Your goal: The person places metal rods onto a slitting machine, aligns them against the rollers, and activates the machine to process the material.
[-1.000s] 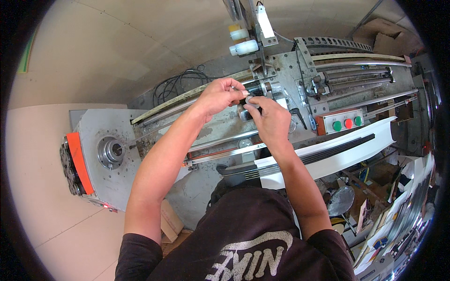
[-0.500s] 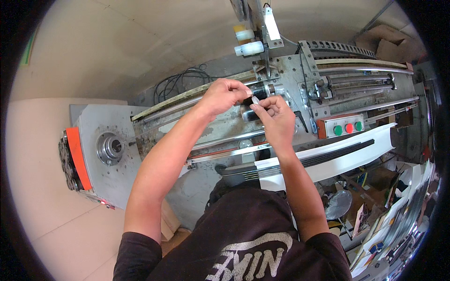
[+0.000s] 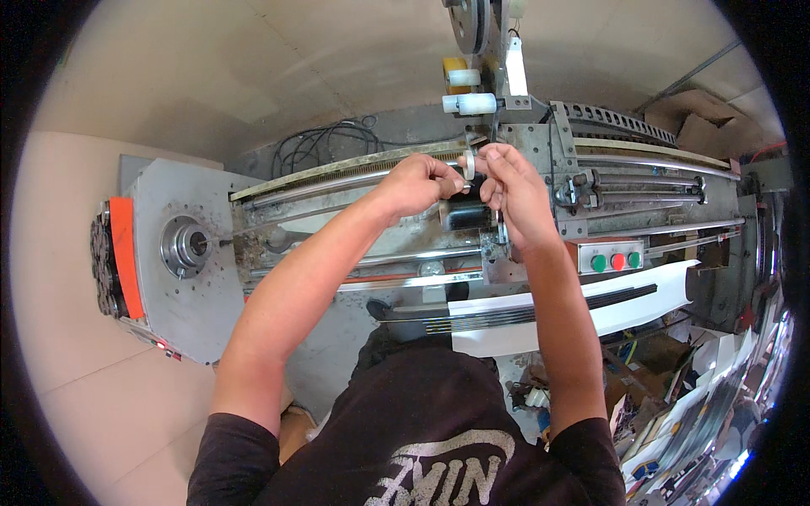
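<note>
Both hands meet over the middle of the long machine, above a black cylinder [image 3: 466,214]. My left hand [image 3: 419,187] is closed in a pinch; what its fingertips grip, if anything, is too small to make out. Facing it, my right hand [image 3: 516,196] has thumb and fingers bent together at a small white strip [image 3: 470,164], which stands upright between the two hands. The strip's lower end comes close to the left fingertips. Part of the cylinder is hidden behind the right hand.
White rollers [image 3: 469,104] hang on a bracket beyond my hands. A control box [image 3: 609,258] with green and red buttons sits at the right. Thin black rods [image 3: 540,312] lie on a white trough [image 3: 666,289] nearer me. At the left stands a grey headstock with a round chuck [image 3: 187,246].
My right hand has risen and turned, with its fingers now higher beside the white strip. My left hand stays pinched, slightly lower in the picture. The whole view has shifted a little.
</note>
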{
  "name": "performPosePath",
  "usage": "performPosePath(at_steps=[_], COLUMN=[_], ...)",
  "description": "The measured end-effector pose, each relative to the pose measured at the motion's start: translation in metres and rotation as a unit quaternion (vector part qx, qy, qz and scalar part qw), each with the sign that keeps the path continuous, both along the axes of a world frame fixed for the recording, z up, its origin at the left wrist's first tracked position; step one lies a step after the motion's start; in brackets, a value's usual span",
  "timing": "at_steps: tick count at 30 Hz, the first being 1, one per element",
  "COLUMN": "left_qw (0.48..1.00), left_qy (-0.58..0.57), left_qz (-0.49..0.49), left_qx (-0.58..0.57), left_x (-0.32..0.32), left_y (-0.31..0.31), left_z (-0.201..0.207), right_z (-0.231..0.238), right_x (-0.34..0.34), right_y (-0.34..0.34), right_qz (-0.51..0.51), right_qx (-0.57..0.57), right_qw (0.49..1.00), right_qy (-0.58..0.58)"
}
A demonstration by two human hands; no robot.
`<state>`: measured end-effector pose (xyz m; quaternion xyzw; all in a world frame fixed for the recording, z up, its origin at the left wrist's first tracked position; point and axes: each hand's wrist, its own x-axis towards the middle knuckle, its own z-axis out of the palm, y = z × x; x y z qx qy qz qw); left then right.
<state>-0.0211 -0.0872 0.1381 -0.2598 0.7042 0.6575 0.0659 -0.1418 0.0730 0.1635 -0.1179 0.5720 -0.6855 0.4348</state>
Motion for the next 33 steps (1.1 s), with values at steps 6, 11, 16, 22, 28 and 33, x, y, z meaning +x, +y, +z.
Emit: performPosePath(at_steps=[6, 11, 16, 22, 28, 33], left_qw=[1.0, 0.998, 0.999, 0.997, 0.993, 0.991], left_qy=[0.002, 0.045, 0.024, 0.047, 0.097, 0.06], left_qz=[-0.018, -0.007, -0.009, 0.0, 0.027, 0.019], left_qx=[-0.025, -0.048, -0.035, -0.053, -0.067, -0.115], left_x=[0.0, 0.003, 0.004, 0.008, 0.006, 0.007], left_y=[-0.007, -0.005, -0.004, -0.002, 0.0, 0.001], left_z=[-0.006, 0.0, -0.005, -0.002, -0.005, -0.007], right_z=[-0.033, -0.021, 0.023, 0.0, -0.033, 0.015], right_x=[-0.018, 0.013, 0.02, -0.016, -0.005, 0.006], right_y=[0.008, 0.051, 0.048, 0.0, 0.046, 0.046], right_qz=[0.106, 0.135, 0.134, 0.104, 0.132, 0.168], right_qx=[0.072, 0.101, 0.037, 0.044, 0.107, 0.046], right_qw=[0.991, 0.982, 0.985, 0.993, 0.986, 0.984], right_qy=[0.048, 0.083, 0.101, 0.046, 0.004, 0.024])
